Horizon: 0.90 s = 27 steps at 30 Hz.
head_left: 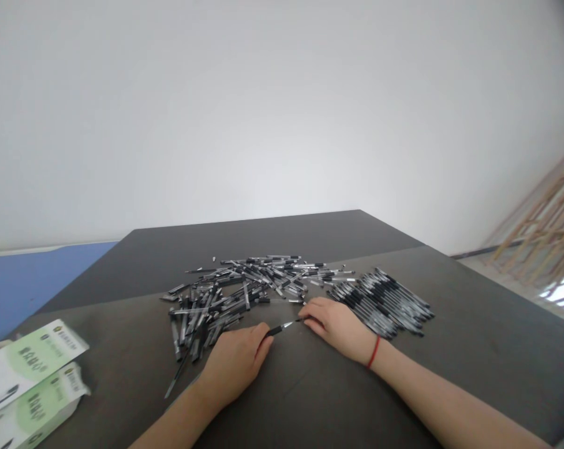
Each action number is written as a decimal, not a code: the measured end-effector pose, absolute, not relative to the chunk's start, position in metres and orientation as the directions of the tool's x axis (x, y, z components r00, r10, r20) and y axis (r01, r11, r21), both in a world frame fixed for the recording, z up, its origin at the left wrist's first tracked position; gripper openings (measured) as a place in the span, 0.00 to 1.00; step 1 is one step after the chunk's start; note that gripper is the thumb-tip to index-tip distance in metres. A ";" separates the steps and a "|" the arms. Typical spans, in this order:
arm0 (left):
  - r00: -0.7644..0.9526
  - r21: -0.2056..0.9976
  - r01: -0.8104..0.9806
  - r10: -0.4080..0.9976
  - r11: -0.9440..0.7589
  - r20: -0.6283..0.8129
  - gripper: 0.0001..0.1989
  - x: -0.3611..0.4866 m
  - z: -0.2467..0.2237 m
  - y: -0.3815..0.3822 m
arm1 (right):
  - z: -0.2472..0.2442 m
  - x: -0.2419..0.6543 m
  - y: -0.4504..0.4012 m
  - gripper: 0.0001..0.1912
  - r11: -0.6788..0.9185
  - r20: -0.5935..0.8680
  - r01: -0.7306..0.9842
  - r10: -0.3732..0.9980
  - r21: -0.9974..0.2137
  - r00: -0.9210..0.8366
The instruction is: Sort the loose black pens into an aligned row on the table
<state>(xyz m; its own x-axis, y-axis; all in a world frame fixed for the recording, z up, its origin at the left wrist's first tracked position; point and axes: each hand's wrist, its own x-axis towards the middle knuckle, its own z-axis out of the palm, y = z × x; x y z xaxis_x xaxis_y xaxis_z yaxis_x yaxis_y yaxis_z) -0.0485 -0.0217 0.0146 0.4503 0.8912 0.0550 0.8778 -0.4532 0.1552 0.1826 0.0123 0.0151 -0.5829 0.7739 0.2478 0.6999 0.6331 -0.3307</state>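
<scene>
My left hand (pixel 238 362) is closed around a pen (pixel 277 329) with a black grip. Its silvery tip points right, toward my right hand (pixel 333 324). The fingertips of that hand are pinched together just beyond the tip, at a small dark piece (pixel 299 320) that I cannot make out. Behind and left of my hands spreads a jumbled pile of pens (pixel 216 302) with clear and black parts. To the right lies a row of pens (pixel 380 302) laid side by side, partly hidden by my right hand.
Green and white boxes (pixel 34 374) with a pen pictured on them lie at the table's left. The dark table (pixel 305 399) backs onto a white wall (pixel 282 125). A blue surface (pixel 52 274) shows at left, a wooden rack (pixel 544 231) at far right.
</scene>
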 end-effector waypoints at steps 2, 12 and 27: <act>0.458 0.146 0.876 0.888 -0.459 0.046 0.12 -0.049 0.015 -0.022 | 0.015 0.179 0.009 0.08 0.652 0.256 0.686 0.758 -0.324 -0.600; 0.522 0.122 0.844 0.852 -0.523 0.039 0.12 -0.049 0.010 -0.024 | 0.019 0.168 0.002 0.09 0.738 0.261 0.603 0.673 -0.302 -0.692; 0.562 0.096 0.823 0.827 -0.560 0.013 0.12 -0.046 0.013 -0.030 | 0.008 0.162 -0.004 0.01 0.658 0.245 0.537 0.723 -0.528 -0.646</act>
<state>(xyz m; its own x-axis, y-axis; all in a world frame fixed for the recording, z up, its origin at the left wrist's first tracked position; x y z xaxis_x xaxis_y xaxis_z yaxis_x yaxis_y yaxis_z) -0.0455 -0.0302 0.0133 0.5618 0.8272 0.0132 0.8227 -0.5603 0.0956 0.1616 -0.0037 0.0079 -0.6456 0.7233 0.2450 0.5368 0.6580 -0.5282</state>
